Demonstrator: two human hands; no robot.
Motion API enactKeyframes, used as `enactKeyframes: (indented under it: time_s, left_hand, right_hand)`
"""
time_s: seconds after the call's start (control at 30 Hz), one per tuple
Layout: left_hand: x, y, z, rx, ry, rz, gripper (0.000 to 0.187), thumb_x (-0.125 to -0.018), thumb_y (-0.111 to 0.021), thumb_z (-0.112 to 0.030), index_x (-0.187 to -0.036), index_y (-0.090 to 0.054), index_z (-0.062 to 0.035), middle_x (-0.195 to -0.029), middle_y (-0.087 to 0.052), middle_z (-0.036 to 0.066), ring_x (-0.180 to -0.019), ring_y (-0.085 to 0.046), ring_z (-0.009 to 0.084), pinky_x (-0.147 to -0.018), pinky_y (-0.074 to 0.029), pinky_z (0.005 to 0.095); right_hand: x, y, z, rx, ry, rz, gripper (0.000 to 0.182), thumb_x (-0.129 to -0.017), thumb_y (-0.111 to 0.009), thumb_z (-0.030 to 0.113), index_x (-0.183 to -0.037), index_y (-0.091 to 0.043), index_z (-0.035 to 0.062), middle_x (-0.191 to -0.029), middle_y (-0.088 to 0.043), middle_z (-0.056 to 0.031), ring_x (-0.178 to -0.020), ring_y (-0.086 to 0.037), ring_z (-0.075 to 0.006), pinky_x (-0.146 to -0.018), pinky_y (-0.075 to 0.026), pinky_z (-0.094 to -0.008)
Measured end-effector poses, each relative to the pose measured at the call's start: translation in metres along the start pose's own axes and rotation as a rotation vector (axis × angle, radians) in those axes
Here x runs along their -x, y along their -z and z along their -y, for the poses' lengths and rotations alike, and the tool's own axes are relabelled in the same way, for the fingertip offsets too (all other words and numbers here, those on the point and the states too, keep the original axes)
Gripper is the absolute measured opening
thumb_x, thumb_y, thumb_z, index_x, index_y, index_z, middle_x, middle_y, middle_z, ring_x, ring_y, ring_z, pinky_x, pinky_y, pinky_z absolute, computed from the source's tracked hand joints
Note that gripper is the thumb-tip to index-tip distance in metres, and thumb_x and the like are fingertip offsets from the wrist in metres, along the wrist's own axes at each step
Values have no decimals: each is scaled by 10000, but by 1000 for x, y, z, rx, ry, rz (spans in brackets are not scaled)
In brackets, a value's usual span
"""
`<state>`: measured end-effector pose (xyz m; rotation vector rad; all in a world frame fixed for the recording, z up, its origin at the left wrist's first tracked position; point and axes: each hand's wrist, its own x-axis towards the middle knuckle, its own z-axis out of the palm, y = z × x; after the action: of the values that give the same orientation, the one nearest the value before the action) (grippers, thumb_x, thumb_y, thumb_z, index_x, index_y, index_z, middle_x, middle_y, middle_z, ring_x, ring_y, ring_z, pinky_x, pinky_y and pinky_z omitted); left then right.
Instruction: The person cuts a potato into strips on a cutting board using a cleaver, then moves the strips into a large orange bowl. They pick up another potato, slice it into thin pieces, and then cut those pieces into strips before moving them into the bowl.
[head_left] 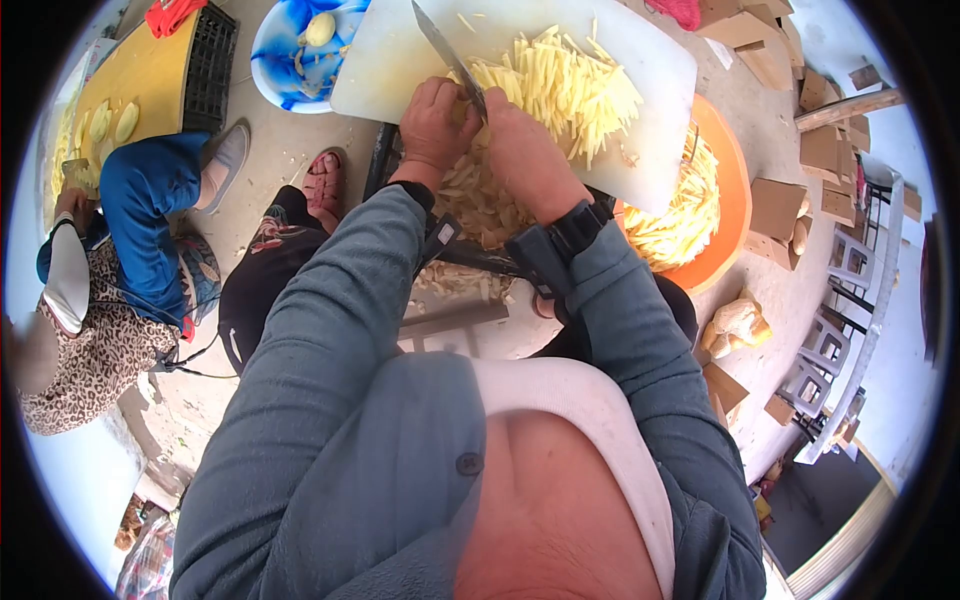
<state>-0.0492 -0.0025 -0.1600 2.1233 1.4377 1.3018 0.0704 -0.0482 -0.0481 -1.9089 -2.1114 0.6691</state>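
**Nothing to read here**

From where I stand, no lettering, label, brand or number can be made out on anything. The white board (640,120), the blue bowl (275,45), the orange basin (735,200) and the knife (445,50) all look plain and unmarked.

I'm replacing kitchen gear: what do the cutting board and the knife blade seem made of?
The board looks like white plastic: smooth, uniform, matte, with rounded corners. The knife blade looks like metal, probably steel: thin, grey, with a dull sheen. Its handle is hidden in the right hand.

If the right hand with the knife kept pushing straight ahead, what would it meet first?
Most likely the pile of potato strips on the white cutting board, right beyond the right hand and knife; depth is uncertain.
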Motion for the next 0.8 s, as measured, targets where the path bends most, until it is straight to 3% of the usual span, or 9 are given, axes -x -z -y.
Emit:
enactKeyframes:
  time_s: [0.13,0.33,0.4,0.73,0.8]
  left_hand:
    - [2,-3,0,-20,19,18,194,-679,-723,-151,-830,-604,-126,-867,-571,51,-841,-585,271,-700,-495,381]
    - [0,1,-3,-37,-2,33,169,-708,-705,-128,-843,-605,-112,-890,-594,57,-865,-599,280,-716,-493,378]
    - [-1,0,-3,-49,18,47,166,-711,-701,-128,-846,-606,-111,-895,-596,58,-867,-599,281,-722,-493,377]
    - [1,2,0,-10,17,50,208,-727,-699,-164,-900,-603,-99,-927,-590,77,-864,-609,272,-735,-500,374]
    - [2,2,0,3,32,51,220,-727,-702,-169,-910,-601,-98,-932,-590,76,-856,-613,266,-731,-504,373]
  right_hand:
    - [-5,-6,-5,61,-15,18,204,-862,-483,-8,-1062,-441,-5,-931,-625,-265,-881,-631,-434,-743,-508,-490]
    - [-11,-4,-30,-116,-114,-1,213,-856,-483,2,-1064,-442,-17,-873,-626,-289,-843,-621,-465,-731,-490,-518]
    - [-11,-7,-30,-129,-53,-33,202,-851,-478,-5,-1049,-445,-24,-845,-623,-299,-844,-610,-478,-729,-479,-526]
    - [3,1,-20,-108,-128,-83,215,-840,-478,-24,-1055,-463,-34,-894,-630,-291,-859,-618,-464,-743,-491,-518]
    - [4,-1,-24,-103,-62,-116,214,-872,-497,23,-1075,-444,-17,-785,-610,-294,-809,-599,-481,-692,-471,-545]
